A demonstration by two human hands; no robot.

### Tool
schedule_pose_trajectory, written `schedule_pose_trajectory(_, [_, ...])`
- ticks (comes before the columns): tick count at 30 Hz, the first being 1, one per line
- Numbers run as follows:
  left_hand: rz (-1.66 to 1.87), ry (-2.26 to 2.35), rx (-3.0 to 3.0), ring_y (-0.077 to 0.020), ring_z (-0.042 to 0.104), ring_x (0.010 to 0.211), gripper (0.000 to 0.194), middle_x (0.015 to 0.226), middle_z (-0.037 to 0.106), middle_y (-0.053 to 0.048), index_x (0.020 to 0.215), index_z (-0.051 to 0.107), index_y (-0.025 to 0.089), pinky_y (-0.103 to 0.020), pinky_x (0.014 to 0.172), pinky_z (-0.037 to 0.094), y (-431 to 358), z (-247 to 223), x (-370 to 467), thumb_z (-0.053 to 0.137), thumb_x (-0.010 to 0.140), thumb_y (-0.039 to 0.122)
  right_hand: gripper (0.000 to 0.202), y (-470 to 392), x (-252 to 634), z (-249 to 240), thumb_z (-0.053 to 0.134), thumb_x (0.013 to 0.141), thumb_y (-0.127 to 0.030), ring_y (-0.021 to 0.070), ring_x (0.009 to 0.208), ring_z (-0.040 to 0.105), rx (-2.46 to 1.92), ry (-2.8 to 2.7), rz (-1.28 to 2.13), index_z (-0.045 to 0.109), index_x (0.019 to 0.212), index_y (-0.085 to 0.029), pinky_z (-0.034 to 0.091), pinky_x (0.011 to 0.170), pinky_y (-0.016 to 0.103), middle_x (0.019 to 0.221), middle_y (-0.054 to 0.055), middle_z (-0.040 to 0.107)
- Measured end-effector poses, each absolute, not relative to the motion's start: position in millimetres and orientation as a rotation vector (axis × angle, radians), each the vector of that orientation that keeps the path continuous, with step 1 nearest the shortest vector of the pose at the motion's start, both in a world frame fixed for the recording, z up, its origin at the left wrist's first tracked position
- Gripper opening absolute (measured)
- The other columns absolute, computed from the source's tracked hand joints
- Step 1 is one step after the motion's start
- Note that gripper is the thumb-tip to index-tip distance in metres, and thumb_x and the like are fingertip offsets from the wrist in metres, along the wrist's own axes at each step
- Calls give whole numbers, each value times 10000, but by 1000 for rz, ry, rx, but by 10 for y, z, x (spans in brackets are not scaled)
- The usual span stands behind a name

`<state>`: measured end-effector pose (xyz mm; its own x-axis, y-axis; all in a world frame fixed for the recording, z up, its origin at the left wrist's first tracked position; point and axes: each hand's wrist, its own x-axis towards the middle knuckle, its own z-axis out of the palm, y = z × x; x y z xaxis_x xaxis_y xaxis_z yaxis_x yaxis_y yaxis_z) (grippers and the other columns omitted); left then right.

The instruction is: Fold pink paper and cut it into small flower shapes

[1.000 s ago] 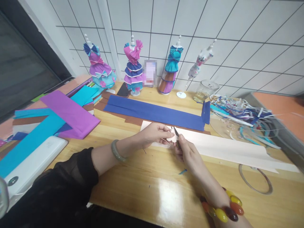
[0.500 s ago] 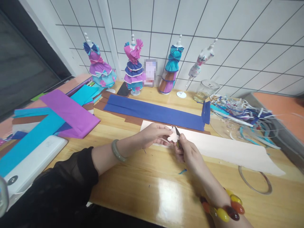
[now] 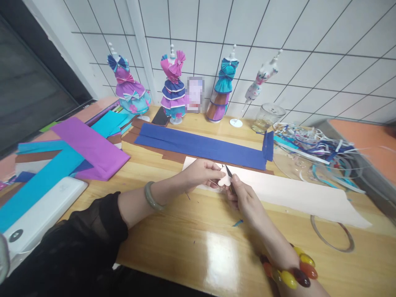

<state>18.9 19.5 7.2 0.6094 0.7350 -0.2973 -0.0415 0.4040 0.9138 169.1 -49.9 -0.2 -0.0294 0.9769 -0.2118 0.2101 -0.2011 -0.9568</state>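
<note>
A small pale paper piece with rounded lobes (image 3: 225, 179) is pinched between the fingertips of my left hand (image 3: 202, 174). My right hand (image 3: 245, 197) is closed on a small pair of dark scissors (image 3: 228, 172), whose blades lie against the paper piece. Both hands are close together over the near edge of a long pale pink paper strip (image 3: 297, 189). Behind it lies a folded blue paper strip (image 3: 201, 144) on brown paper. The scissors' handles are mostly hidden by my right fingers.
Three dressed mini mannequins (image 3: 227, 82) and a bare one (image 3: 262, 78) stand along the tiled wall, near a glass cup (image 3: 268, 117). Purple paper (image 3: 91, 148) and a white device (image 3: 46, 212) lie left. Paper scraps (image 3: 315, 144) and a ring (image 3: 349, 243) are right.
The paper piece has turned slightly between my left fingers, and the scissors have shifted a little to the left with my right hand.
</note>
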Motion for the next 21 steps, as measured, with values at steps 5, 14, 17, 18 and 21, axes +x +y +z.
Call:
schedule_pose_trajectory(5, [597, 836, 1079, -85, 545, 601, 209, 685, 555, -28, 687, 577, 102, -263, 648, 467, 182, 81, 212, 694, 640, 269, 499, -498, 1692, -3, 324, 849, -612, 82, 410, 239, -1491, -1259, 1323, 387, 584, -195, 173, 397, 232, 483, -64, 278])
schedule_pose_trajectory(14, [636, 803, 1093, -95, 545, 667, 243, 708, 539, -22, 664, 571, 109, -272, 672, 467, 172, 82, 217, 707, 625, 307, 515, -501, 1677, 19, 332, 831, -635, 85, 415, 249, -1516, -1244, 1322, 434, 602, -185, 189, 395, 231, 493, -61, 284])
schedule_pose_trajectory(17, [658, 805, 1096, -90, 539, 655, 226, 694, 534, -17, 654, 568, 106, -272, 665, 471, 171, 83, 222, 702, 629, 286, 516, -503, 1673, 29, 331, 829, -638, 86, 412, 246, -1523, -1228, 1329, 450, 619, -182, 192, 396, 233, 487, -64, 276])
schedule_pose_trajectory(18, [662, 810, 1099, -87, 536, 647, 219, 690, 534, -15, 653, 567, 106, -271, 661, 472, 171, 84, 224, 699, 633, 280, 516, -504, 1672, 34, 333, 827, -639, 86, 410, 245, -1526, -1220, 1336, 454, 623, -181, 193, 396, 233, 484, -64, 276])
schedule_pose_trajectory(21, [660, 822, 1108, -82, 538, 642, 208, 692, 540, -14, 657, 567, 106, -268, 660, 474, 169, 86, 228, 687, 648, 275, 513, -507, 1670, 43, 340, 826, -638, 84, 407, 245, -1523, -1210, 1345, 457, 625, -180, 193, 394, 232, 484, -66, 273])
